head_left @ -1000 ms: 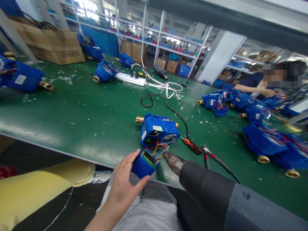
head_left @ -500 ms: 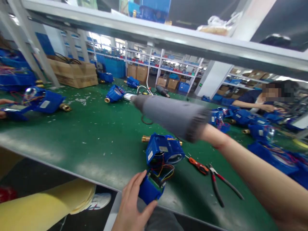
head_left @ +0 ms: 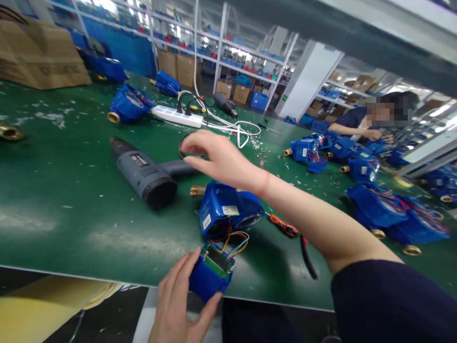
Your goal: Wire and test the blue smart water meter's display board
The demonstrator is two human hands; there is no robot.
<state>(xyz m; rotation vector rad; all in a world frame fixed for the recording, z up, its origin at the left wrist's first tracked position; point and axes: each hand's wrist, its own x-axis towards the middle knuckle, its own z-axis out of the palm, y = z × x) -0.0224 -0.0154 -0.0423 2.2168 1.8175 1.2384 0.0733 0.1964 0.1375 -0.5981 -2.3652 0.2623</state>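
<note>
My left hand [head_left: 180, 297] grips a blue housing cover [head_left: 207, 281] at the table's front edge, thumb on one side and fingers on the other. A green circuit board [head_left: 218, 261] sits in this cover. Thin coloured wires run from it to a blue water meter [head_left: 223, 209] with a brass fitting [head_left: 197, 190]. My right hand [head_left: 217, 155] hovers by the handle end of a grey heat gun [head_left: 144, 174], fingers apart and holding nothing. The heat gun lies on its side on the green table [head_left: 89, 209].
Orange-handled screwdriver [head_left: 283, 226] and pliers [head_left: 307, 257], partly behind my right arm, lie right of the meter. A white power strip [head_left: 178, 116] and second heat gun [head_left: 225, 104] are farther back. Several blue meters [head_left: 378, 205] stand at right, near a co-worker [head_left: 374, 119].
My right hand has set the heat gun down on the table and let go of it. My left hand still holds the cover. The view has shifted downward.
</note>
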